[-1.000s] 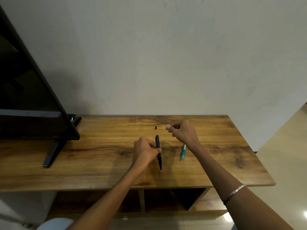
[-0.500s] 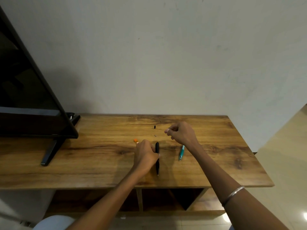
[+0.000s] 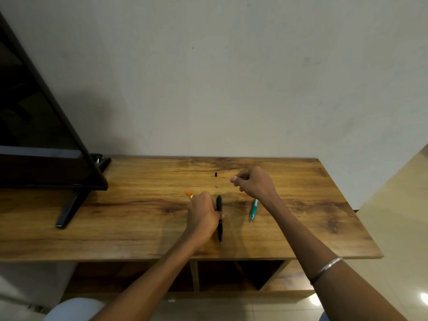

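Black pen [image 3: 219,218]: lying on wooden table [image 3: 139,218], gripped mid-barrel by left hand [image 3: 203,216]. Right hand [image 3: 254,184] curled beyond it, contents indiscernible. Risk: tiny grey part [image 3: 216,186] and small black part [image 3: 215,174] nearby could scatter if knocked.

There are no words, numbers or signs to read here. The black pen [image 3: 220,230], the green pen [image 3: 253,209], the table [image 3: 139,216] and the dark screen [image 3: 34,135] show none.
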